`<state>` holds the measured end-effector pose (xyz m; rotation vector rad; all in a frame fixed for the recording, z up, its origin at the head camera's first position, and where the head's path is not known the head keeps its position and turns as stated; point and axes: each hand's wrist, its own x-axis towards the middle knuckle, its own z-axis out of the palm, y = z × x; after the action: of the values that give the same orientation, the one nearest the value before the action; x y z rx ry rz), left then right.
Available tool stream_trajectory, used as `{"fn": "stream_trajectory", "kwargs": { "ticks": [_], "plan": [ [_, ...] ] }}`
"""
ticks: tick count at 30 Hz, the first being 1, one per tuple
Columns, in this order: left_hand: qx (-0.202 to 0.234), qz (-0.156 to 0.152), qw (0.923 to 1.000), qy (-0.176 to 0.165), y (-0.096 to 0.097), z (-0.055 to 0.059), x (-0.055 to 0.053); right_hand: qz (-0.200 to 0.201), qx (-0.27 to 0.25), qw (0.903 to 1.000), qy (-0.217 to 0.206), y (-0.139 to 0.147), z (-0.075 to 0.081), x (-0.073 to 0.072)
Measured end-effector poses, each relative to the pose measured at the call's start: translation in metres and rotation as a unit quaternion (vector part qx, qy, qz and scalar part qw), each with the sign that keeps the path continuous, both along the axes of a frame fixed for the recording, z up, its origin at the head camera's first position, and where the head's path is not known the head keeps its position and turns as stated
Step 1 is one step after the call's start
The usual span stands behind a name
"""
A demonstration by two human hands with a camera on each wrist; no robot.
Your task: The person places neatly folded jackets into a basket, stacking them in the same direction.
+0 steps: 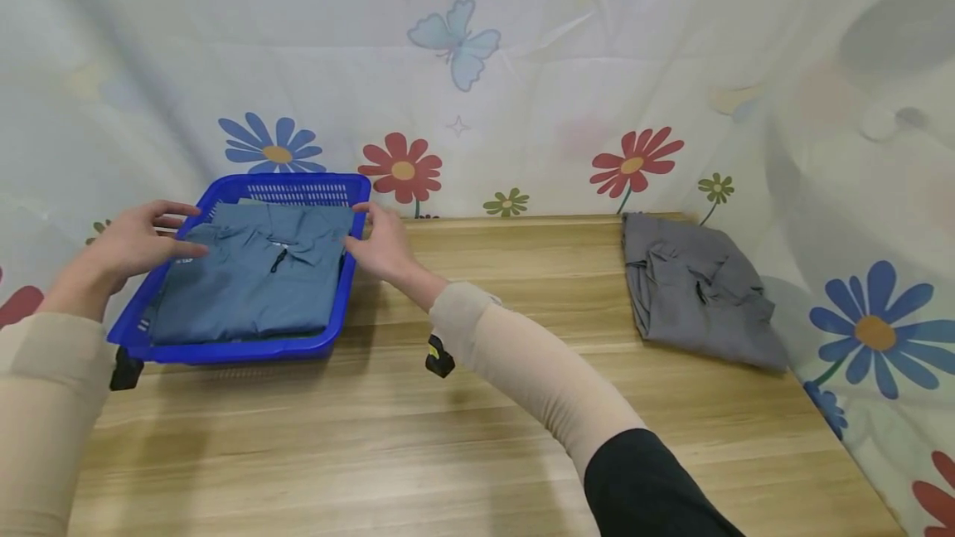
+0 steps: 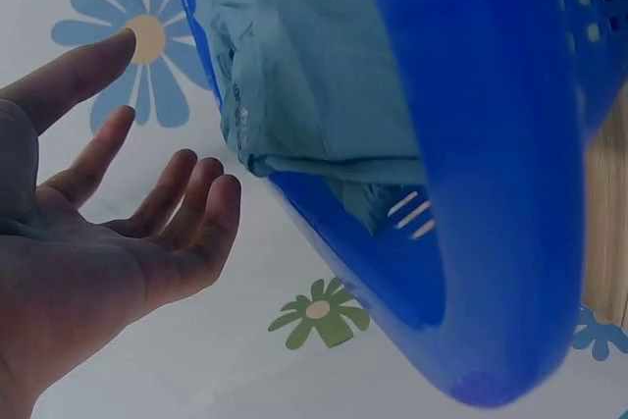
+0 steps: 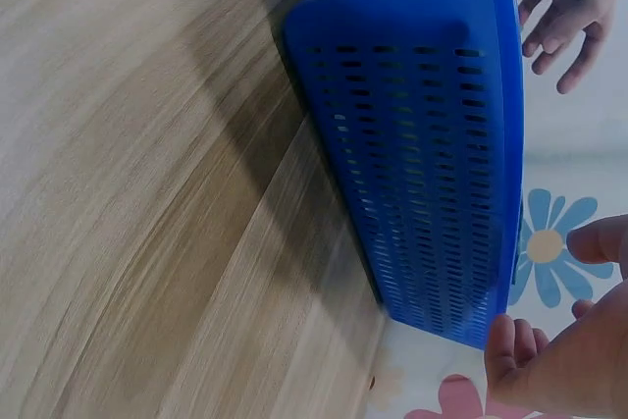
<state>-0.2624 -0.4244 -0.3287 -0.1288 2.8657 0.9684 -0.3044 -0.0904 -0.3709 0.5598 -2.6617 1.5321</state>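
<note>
The left hand (image 1: 138, 240) was loosely spread at the basket's left side, holding nothing; the left wrist view showed a gap between its fingers and the rim. The right hand (image 1: 386, 249) was half open at the opposite side, thumb and forefinger parted over the rim; whether it touched the plastic I could not tell, but no grip showed.

Between the two hands, the folded blue garment (image 1: 249, 292) lay inside the blue basket (image 1: 224, 351), its zip pull uppermost. It probably lay flat because it had been folded to nearly fill the basket, with the walls keeping its edges in. The hands' places on either side seemed suited to steadying or straightening it evenly.

Well to the right of the right hand, a folded grey garment (image 1: 694, 297) rested on the worktop (image 1: 448, 454), presumably set apart to leave room around the basket.
</note>
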Motion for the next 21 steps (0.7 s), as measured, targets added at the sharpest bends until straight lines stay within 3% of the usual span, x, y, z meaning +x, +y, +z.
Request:
{"fn": "stream_trajectory", "kwargs": {
  "ticks": [11,21],
  "plan": [
    [0.000,-0.028,0.9995,-0.017,0.018,0.006,-0.001,0.026,-0.042,0.9985,-0.023,0.013,-0.004,0.004],
    [-0.008,-0.074,0.9972,-0.005,0.042,0.012,0.004,0.060,-0.022,0.9977,-0.022,0.038,-0.016,0.010]
  ]
}}
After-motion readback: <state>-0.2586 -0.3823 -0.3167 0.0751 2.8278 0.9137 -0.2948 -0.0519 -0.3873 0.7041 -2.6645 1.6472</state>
